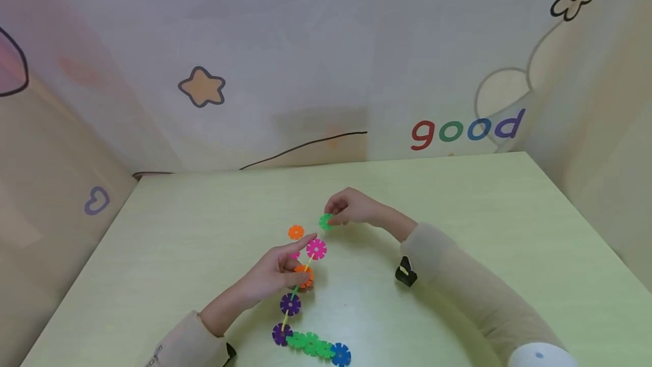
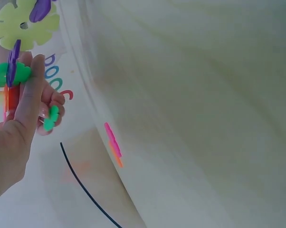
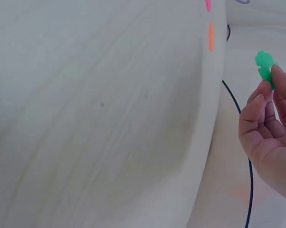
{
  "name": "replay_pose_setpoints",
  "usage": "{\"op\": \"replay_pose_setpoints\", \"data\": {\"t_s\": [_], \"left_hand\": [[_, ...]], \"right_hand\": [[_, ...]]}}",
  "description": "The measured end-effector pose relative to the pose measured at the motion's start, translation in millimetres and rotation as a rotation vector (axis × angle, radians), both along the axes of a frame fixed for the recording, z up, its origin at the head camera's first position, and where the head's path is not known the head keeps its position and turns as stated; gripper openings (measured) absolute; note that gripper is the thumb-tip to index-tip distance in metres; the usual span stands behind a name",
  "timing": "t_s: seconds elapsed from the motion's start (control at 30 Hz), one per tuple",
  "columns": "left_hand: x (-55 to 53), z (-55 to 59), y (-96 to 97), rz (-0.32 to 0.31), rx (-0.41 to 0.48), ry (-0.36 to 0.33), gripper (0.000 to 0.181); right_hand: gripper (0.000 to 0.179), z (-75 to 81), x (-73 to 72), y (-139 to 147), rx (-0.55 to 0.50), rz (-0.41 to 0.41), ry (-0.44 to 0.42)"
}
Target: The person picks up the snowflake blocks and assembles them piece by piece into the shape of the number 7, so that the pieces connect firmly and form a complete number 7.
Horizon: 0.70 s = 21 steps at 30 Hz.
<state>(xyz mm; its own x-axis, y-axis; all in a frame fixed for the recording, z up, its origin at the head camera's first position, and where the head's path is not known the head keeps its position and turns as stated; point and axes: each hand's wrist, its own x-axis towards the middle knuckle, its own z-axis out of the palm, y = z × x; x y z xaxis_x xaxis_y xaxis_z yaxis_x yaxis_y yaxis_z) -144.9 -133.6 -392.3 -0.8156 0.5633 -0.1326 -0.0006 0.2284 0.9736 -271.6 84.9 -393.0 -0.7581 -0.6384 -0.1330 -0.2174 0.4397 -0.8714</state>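
My left hand [image 1: 270,275] holds a chain of interlocking flower-shaped plastic discs at an orange disc [image 1: 308,271]. Its index finger stretches along to a pink disc [image 1: 316,248] at the chain's far end. Below the hand the chain runs through two purple discs, one of them the upper purple disc [image 1: 290,304], then bends right through several green discs to a blue disc [image 1: 341,354]. Yellow-green and green discs show edge-on between them. Up and to the right, my right hand [image 1: 356,207] pinches a single green disc [image 3: 265,65] between thumb and fingertips, apart from the chain.
A loose orange disc [image 1: 296,232] lies on the pale table [image 1: 458,214] beyond my left hand. Near it lies a pink disc [image 1: 295,255], partly hidden by that hand. Printed cloth [image 1: 316,61] hangs behind and at both sides of the table.
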Motion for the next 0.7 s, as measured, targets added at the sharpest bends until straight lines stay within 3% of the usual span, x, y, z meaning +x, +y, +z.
{"op": "replay_pose_setpoints", "data": {"t_s": [0.33,0.7], "left_hand": [[-3.7,-0.5,3.7,-0.042,-0.002,0.013,0.062],[-8.2,1.1,8.9,-0.052,0.004,-0.026,0.060]], "right_hand": [[0.008,16.3,20.6,22,-0.108,0.056,-0.007],[0.007,17.3,36.7,35,-0.210,0.114,-0.019]]}}
